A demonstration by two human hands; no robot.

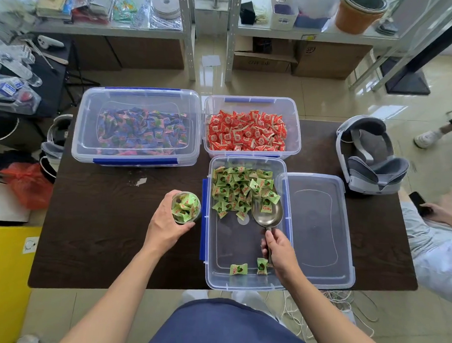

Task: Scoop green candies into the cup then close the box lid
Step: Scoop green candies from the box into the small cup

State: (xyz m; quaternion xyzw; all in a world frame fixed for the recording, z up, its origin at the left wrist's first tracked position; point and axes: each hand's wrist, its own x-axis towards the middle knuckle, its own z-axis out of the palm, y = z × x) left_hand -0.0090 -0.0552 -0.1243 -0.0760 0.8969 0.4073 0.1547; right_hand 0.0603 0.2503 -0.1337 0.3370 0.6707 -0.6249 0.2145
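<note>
Both busy: left hand [165, 227] wraps the cup [185, 208]; right hand [281, 254] grips the scoop [269, 220], its bowl ahead among candies [232, 187]; wrapper print illegible.

On my worktop [100, 230] the open box [229, 244] sits right in front of me. Its lid [318, 227] lies flat just right of it. The cup [185, 208] stands just left, in my left hand [165, 225]. My right hand [281, 251] holds the scoop [269, 220] inside the box, beside the candies [232, 189] at its far end. A big box [84, 129] and a small box [294, 127] sit behind.

both hands [165, 220] [281, 251] curled, gripping, forearms extended
</note>
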